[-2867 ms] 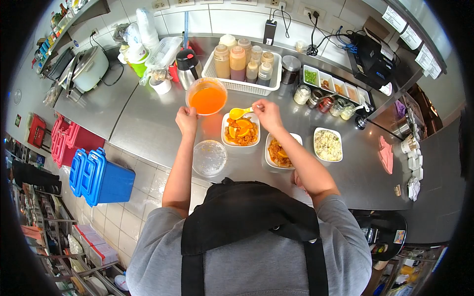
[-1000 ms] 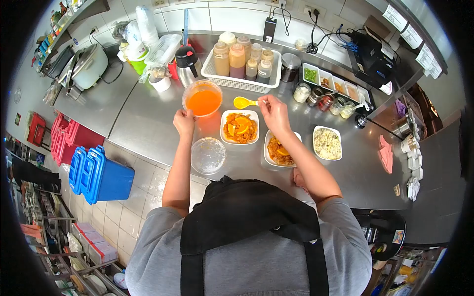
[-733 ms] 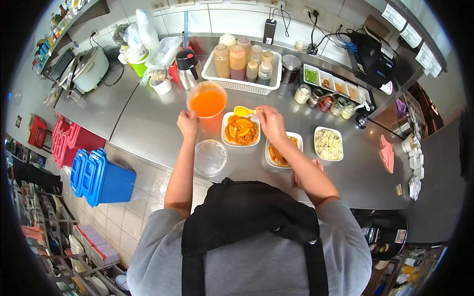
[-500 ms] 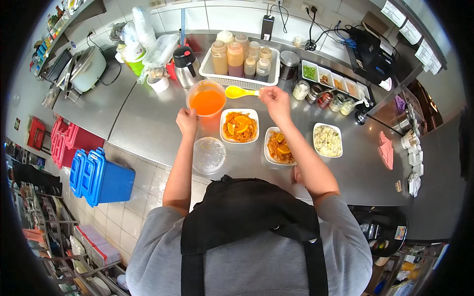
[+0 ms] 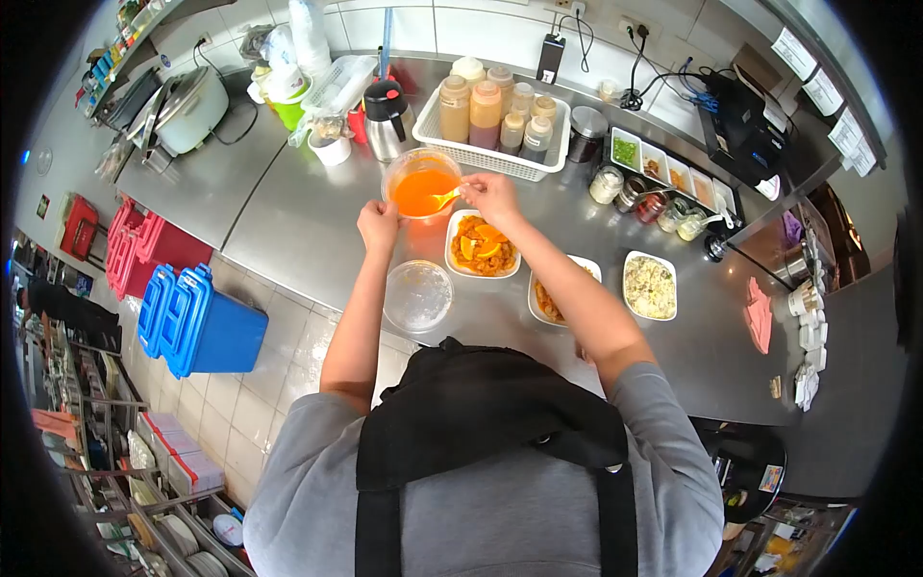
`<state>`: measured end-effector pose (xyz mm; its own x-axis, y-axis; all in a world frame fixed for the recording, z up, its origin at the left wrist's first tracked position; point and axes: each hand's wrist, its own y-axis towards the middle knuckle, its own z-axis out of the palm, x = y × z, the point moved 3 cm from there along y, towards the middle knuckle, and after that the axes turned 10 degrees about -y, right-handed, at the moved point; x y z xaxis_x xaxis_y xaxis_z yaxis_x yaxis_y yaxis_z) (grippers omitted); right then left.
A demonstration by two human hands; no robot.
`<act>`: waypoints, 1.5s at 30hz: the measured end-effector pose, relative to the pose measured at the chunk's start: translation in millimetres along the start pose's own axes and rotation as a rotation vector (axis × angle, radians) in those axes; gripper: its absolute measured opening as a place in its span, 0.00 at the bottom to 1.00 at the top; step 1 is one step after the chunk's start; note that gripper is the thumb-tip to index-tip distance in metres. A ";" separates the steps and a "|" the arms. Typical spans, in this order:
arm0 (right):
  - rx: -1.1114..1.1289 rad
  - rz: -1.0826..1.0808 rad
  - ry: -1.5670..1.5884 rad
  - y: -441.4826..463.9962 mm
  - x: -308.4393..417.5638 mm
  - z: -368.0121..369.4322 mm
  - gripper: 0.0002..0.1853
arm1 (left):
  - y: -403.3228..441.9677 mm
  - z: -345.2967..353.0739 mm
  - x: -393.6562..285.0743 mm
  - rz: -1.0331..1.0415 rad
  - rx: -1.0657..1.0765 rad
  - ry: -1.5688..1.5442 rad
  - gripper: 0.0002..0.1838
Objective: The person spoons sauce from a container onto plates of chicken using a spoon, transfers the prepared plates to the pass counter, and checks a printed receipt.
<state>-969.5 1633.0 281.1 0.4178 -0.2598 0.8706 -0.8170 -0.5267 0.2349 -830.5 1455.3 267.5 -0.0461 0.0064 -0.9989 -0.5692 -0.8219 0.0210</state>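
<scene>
Biggest risk I see is sauce point(image 5: 413, 192) slopping over the tub point(image 5: 411, 161) or dripping on the bowl point(image 5: 484, 274) just beside it, if that one-edge hold slips or the loaded spoon point(image 5: 446, 199) tips. Left hand point(image 5: 378, 227) has fingers closed on the tub's near edge, and I can't tell if the tub's lifted or sitting on the counter point(image 5: 308, 221). Right hand point(image 5: 492, 199) pinches the spoon handle, forearm slanting in over the second bowl point(image 5: 535, 306), spoon end inside the tub's rim.
</scene>
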 end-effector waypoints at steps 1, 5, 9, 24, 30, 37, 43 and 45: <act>0.054 0.010 -0.013 -1.3 2.4 0.8 0.13 | 1.3 -3.6 4.2 -0.001 -0.005 0.001 0.11; 0.054 -0.143 -0.363 -37.2 34.2 -1.2 0.15 | 9.2 -21.7 19.8 0.008 -0.049 0.078 0.11; 0.609 -0.582 -0.489 -105.7 28.5 48.1 0.12 | 14.8 -37.1 35.6 -0.003 -0.125 0.070 0.10; 0.693 -0.732 -0.524 -155.6 13.8 73.0 0.19 | -17.1 -88.7 57.7 0.083 0.069 0.635 0.16; 0.815 0.341 0.536 -108.9 31.1 49.3 0.27 | -81.6 -102.4 56.7 0.126 0.226 0.793 0.12; 0.637 0.347 0.709 -92.0 35.8 -50.6 0.28 | -88.6 -117.0 73.2 0.127 0.089 0.931 0.07; 0.026 0.320 0.451 -114.8 -2.4 -219.8 0.20 | -99.9 -113.0 50.2 0.252 0.081 1.074 0.07; -0.143 0.330 0.353 -135.8 -14.4 -274.1 0.19 | -99.8 -115.7 42.4 0.335 0.126 1.017 0.07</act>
<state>-973.5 1930.1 355.2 -0.0115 -0.0916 0.9957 -0.9394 -0.3401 -0.0421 -680.7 1471.7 218.3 0.4556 -0.7323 -0.5061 -0.7374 -0.6290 0.2463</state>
